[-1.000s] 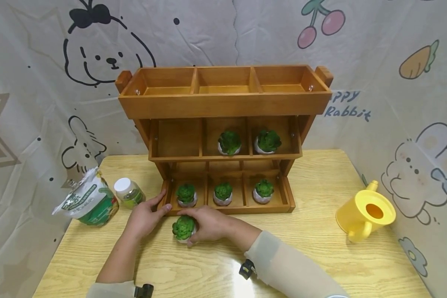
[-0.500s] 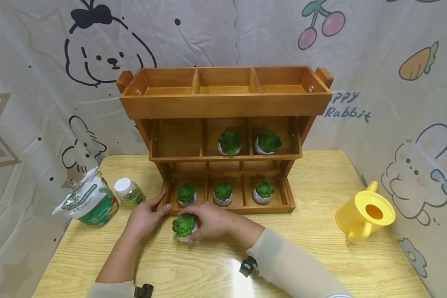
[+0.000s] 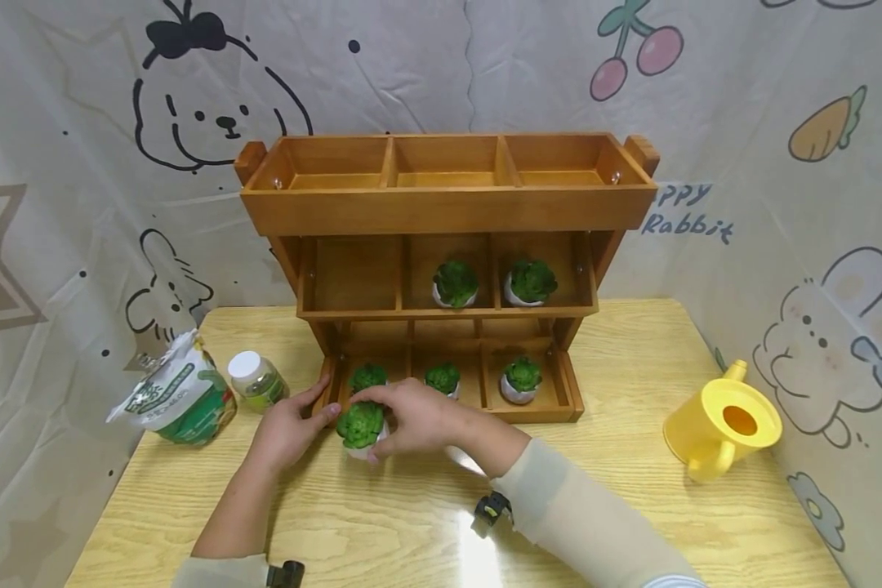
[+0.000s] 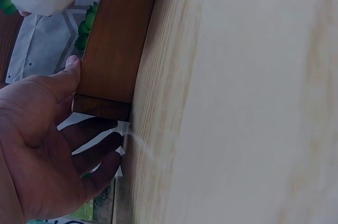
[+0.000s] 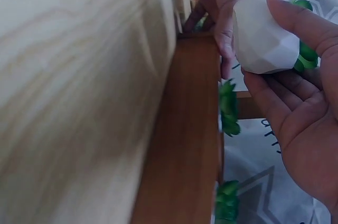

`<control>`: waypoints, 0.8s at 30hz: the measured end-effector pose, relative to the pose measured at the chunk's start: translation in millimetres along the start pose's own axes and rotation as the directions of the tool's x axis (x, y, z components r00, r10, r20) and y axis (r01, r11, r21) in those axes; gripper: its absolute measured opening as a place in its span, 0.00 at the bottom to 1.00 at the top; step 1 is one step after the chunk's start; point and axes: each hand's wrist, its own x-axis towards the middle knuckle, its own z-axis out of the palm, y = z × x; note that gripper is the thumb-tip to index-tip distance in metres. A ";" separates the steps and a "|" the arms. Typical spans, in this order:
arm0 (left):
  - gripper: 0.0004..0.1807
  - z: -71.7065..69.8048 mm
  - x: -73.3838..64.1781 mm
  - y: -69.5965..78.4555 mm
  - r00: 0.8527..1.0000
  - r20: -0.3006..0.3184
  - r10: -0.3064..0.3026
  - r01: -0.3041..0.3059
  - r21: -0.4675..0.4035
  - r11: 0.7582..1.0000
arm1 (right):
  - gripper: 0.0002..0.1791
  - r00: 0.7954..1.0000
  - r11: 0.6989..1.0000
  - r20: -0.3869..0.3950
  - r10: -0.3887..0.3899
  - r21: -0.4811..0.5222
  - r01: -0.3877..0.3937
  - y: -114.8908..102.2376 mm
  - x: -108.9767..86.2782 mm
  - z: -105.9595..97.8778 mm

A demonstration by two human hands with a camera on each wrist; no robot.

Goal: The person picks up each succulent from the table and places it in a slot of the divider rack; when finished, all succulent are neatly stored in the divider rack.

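Note:
My right hand (image 3: 419,418) pinches a small potted succulent (image 3: 361,426) by its white faceted pot, thumb on one side and fingers on the other. In the right wrist view the white pot (image 5: 264,36) is held off the table, in front of the shelf's lowest tier. My left hand (image 3: 288,431) holds the lower left front corner of the wooden plant stand (image 3: 448,212). From the left wrist, its thumb lies at the top edge of the front board (image 4: 113,44), and its fingers bend around the end. Behind the held plant, another succulent (image 3: 368,376) is partly hidden.
More succulents stand in the bottom tier (image 3: 520,379) and in the middle tier (image 3: 531,282). A white-lidded jar (image 3: 256,381) and a green-white bag (image 3: 180,396) stand at the left. To the right is a yellow watering can (image 3: 722,418). A patterned cloth hangs behind.
My right hand has raised the succulent and moved it slightly toward the shelf, covering more of the bottom tier's front. The left hand stays at the corner.

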 end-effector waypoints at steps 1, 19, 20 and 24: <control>0.36 0.2 0.0 0.2 1.000 0.001 0.000 0.000 0.000 1.000 | 0.45 1.000 1.000 0.003 -0.003 0.003 0.003 -0.9 0.0 -2.7; 0.37 -0.7 0.9 1.7 1.000 0.006 -0.012 0.012 -0.003 1.000 | 0.45 0.996 0.998 -0.071 -0.060 -0.034 0.058 -18.0 9.5 -45.6; 0.39 -0.9 0.9 2.2 1.000 0.007 -0.012 0.012 -0.002 1.000 | 0.45 0.995 0.997 -0.078 -0.069 -0.033 0.067 -19.1 10.4 -48.4; 0.43 -1.8 1.0 2.5 1.000 0.014 -0.024 0.024 -0.004 1.000 | 0.44 0.993 0.997 -0.094 -0.075 -0.012 0.074 -23.5 12.2 -59.2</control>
